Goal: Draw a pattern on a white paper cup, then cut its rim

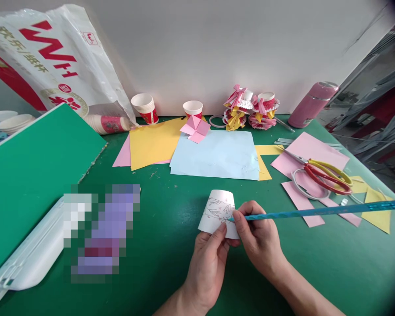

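A white paper cup (213, 224) is held upside down over the green table, its side covered with drawn leaves and small red marks. My left hand (208, 263) grips it from below, thumb on the near side and fingers behind, partly hidden. In my right hand (258, 237) a long blue pencil (303, 212) is pinched between thumb and fingers. The pencil's tip touches the drawn side of the cup, and its shaft stretches far to the right. Beyond the cup lies a light blue paper sheet (217, 156).
Scissors (327, 175) rest on pink paper (311, 147) at the right. A pink thermos (313, 105) and decorated cups (237, 109) stand along the wall. Yellow paper (154, 142) lies behind. On the left are a green board (42, 162), a white device (36, 254) and a blurred-out purple object (110, 228).
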`<state>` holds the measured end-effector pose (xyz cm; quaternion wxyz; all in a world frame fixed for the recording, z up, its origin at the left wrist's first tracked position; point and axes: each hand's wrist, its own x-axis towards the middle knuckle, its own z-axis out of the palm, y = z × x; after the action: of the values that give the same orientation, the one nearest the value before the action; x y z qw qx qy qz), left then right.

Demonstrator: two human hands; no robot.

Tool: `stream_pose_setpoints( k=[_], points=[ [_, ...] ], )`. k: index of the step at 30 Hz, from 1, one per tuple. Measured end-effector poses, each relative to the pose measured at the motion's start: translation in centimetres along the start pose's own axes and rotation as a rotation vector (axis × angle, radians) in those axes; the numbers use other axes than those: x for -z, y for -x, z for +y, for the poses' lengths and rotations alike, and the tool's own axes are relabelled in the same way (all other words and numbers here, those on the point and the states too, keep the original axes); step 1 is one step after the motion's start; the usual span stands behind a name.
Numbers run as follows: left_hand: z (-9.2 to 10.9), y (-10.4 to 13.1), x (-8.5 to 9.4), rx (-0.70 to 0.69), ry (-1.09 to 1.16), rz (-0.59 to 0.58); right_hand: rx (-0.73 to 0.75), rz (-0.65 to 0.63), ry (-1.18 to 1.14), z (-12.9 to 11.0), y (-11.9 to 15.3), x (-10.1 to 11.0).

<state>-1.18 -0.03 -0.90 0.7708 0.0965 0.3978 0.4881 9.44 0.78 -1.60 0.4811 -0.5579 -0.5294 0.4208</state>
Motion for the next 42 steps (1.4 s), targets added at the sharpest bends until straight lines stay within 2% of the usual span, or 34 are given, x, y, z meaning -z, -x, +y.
stream_pose_setpoints(
  k=[9, 16, 25, 32, 42],
  points=[
    [0.01, -0.07, 0.04, -0.003, -0.001, 0.0, -0.023, -0.014, -0.07, -0.06, -0.19, 0.05],
    [0.05, 0.16, -0.09, -0.005, -0.014, -0.014, -0.052, -0.015, -0.027, 0.04, -0.14, -0.37],
    [0.0, 0.03, 0.01, 0.002, 0.01, -0.007, -0.014, -0.01, -0.028, -0.09, -0.13, 0.01],
    [0.05, -0.02, 0.08, -0.011, 0.012, -0.045, -0.017, -0.005, -0.087, -0.05, -0.18, 0.04],
    [-0.09, 0.01, 0.02, -0.014, -0.002, -0.028, -0.054, -0.013, -0.019, 0.28, -0.13, -0.48]
  ],
)
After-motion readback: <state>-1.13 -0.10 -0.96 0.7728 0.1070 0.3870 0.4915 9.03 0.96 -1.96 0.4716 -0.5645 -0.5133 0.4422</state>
